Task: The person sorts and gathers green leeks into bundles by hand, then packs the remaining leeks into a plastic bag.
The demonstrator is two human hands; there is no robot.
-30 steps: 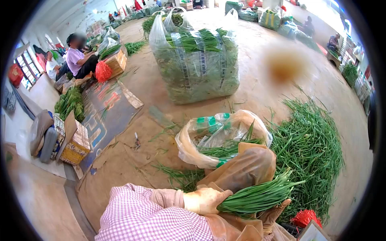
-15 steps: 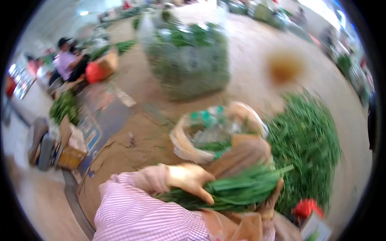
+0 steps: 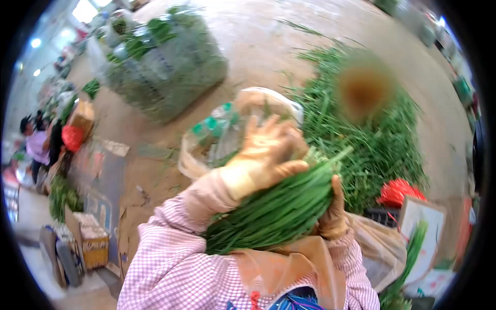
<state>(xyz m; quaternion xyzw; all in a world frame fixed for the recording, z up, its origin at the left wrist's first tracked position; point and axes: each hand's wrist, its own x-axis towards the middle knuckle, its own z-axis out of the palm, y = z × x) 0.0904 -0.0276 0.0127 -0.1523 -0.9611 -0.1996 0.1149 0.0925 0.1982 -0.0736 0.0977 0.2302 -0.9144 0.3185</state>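
Observation:
A thick bunch of greens (image 3: 274, 206), long and narrow-leaved like garlic chives, lies across my lap with its pale stem ends pointing up and right. My right hand (image 3: 335, 212), in a tan glove, grips its right side, thumb up along the edge; the other fingers are hidden beneath. My left hand (image 3: 268, 155), in a yellowish glove, is spread over the upper edge of the bunch near the stem ends, somewhat blurred. Behind that hand stands an open plastic bag (image 3: 194, 163) with green-capped bottles in it.
To the right is a large loose pile of the same greens (image 3: 356, 150). A big clear sack of greens (image 3: 165, 72) stands at the back left. A red plastic bag (image 3: 400, 192) and a white board (image 3: 421, 232) are at right. A seated person (image 3: 37, 144) is far left.
My left hand has risen from the side of the bunch to its stem end, fingers spreading. The bunch is tilted more upward in view, and the head view has turned rightward and down.

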